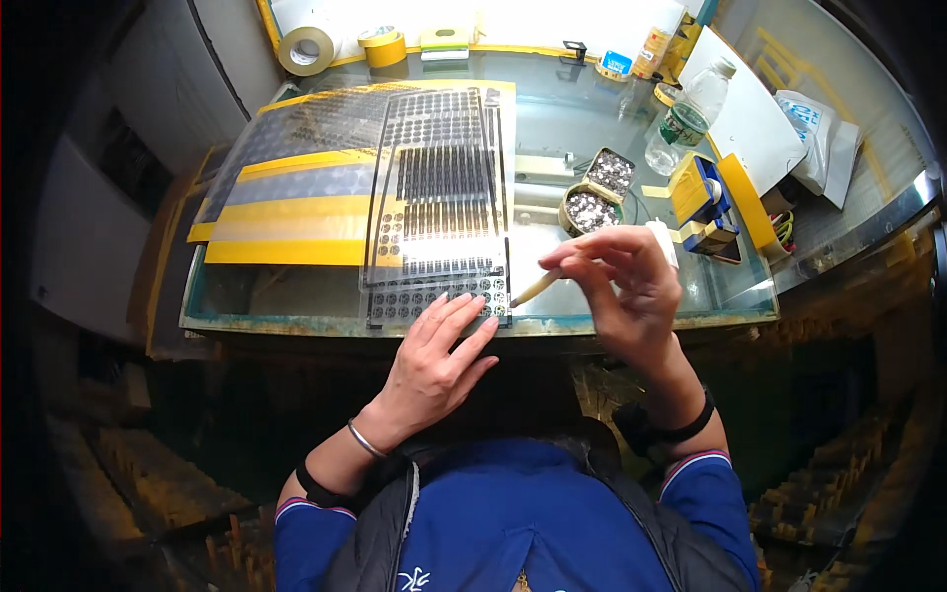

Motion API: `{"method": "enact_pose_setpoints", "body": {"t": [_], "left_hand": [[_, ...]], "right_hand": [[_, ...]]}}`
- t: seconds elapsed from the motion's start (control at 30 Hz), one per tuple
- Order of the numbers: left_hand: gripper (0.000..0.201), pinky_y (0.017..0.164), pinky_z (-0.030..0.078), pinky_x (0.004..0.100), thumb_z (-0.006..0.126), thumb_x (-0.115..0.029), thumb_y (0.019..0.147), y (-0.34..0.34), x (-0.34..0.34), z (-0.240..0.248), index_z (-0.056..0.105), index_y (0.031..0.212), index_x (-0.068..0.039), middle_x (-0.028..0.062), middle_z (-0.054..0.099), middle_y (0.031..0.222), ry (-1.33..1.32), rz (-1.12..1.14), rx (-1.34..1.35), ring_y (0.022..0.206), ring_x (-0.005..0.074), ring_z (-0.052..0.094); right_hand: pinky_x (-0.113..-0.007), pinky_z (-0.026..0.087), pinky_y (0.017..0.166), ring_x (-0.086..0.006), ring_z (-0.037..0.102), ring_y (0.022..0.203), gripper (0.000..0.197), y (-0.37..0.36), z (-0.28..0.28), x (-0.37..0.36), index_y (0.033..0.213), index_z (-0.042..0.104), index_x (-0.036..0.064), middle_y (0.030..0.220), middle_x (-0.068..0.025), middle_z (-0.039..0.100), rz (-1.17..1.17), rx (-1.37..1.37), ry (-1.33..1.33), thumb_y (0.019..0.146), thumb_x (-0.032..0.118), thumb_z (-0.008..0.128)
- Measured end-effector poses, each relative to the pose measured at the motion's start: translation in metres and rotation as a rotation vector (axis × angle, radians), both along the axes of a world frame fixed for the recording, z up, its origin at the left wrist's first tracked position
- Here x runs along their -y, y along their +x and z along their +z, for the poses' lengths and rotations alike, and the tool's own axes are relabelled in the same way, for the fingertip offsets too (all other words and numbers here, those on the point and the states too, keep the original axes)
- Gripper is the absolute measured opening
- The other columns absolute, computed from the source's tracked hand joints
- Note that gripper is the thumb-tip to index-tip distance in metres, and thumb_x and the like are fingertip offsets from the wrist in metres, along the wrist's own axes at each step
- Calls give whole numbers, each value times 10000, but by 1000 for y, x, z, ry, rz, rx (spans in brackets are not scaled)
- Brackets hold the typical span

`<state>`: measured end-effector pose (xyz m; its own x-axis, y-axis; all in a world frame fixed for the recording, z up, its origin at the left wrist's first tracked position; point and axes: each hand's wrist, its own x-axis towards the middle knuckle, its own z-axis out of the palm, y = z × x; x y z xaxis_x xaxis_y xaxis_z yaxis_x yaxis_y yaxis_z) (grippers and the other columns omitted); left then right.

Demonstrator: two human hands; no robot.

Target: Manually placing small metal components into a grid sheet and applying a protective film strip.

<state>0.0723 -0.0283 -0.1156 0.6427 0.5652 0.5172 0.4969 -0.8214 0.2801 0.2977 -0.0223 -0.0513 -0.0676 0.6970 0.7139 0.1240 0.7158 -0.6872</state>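
Note:
A clear film sheet (446, 178) printed with black dots and bars lies on the glass-topped table, over other films and yellow strips. My left hand (434, 360) rests on its near edge, fingers stretched out and slightly apart over a row of dark round marks. Pinched in my right hand (631, 291) is a slim pale-handled tool (538, 286) with a dark tip. It slants down to the left, its tip at the film's near right corner. Whether the tip touches the film I cannot tell, nor can I make out its exact kind.
Beyond my right hand sit two tins (592, 211) of black-and-white bits. A plastic bottle (681, 123) and a blue-and-yellow tape dispenser (698, 192) stand at the right. Tape rolls (383, 46) line the back. The table's near edge (562, 324) runs below my hands.

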Motion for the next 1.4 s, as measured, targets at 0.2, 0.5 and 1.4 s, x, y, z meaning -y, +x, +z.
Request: {"method": "enact_pose_setpoints", "body": {"t": [0.2,0.5,1.4], "left_hand": [[425,1067,396,477,736,-168,794,0,1,0,628,1184,-39,171,560,1263,20,14,4,1209,325,523],[465,1057,412,474,771,-176,764,3,-1,-3,641,1207,-114,134,559,1275,26,34,9,1212,307,535],[328,994,471,459,700,-28,662,15,-8,-4,683,989,-43,138,646,1152,-53,-2,174,1118,322,609]], "right_hand": [[-305,574,707,-215,718,841,148,0,-22,2,966,614,-8,910,-137,715,-59,177,-98,840,-27,692],[-386,544,832,-244,693,852,184,10,-67,27,912,726,49,906,-86,724,-192,474,34,739,-5,751],[-493,538,886,-216,684,840,250,-5,-86,32,896,700,106,886,-36,715,-347,525,185,669,27,769]]}}
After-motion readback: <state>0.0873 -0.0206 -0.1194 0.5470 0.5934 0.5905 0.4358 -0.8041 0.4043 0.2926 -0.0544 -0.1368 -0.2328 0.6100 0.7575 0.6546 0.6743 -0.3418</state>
